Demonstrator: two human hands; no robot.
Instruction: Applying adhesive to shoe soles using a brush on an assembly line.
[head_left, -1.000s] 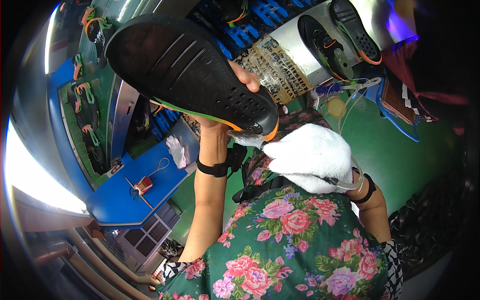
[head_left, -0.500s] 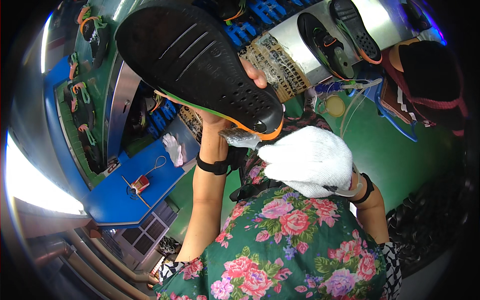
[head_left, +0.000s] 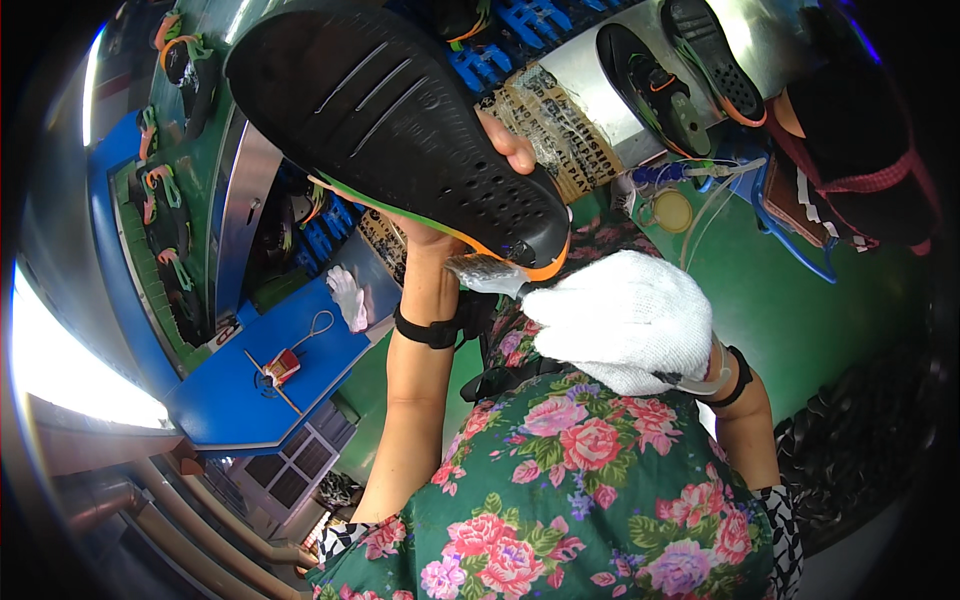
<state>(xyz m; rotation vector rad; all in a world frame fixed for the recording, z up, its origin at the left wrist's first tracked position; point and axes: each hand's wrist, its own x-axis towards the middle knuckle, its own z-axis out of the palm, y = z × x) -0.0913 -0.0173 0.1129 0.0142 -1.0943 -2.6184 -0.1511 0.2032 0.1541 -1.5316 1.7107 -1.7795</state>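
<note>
My left hand point(head_left: 508, 148) is closed round a black shoe point(head_left: 400, 130) at the upper middle, its underside facing up. Drain-like holes dot the shoe's narrower end, and an orange and green band runs along its edge. My right hand point(head_left: 625, 322), in a white knitted glove, grips a brush point(head_left: 484, 273) with greyish bristles. The brush head lies at the orange edge near the holed end, and whether its bristles touch cannot be made out. The glove covers most of the brush handle.
Two black shoes point(head_left: 652, 90) lie on a metal surface at the upper right, beside a person point(head_left: 850, 150). Tubing point(head_left: 700, 215) hangs near them. On the left, a blue table point(head_left: 235, 385) bears a red spool-like thing point(head_left: 283, 366) and a glove point(head_left: 347, 298). More shoes point(head_left: 165, 215) stand on a green belt.
My right hand and the brush have shifted slightly to the right. The shoe in my left hand has barely moved. The person at the right has shifted a little.
</note>
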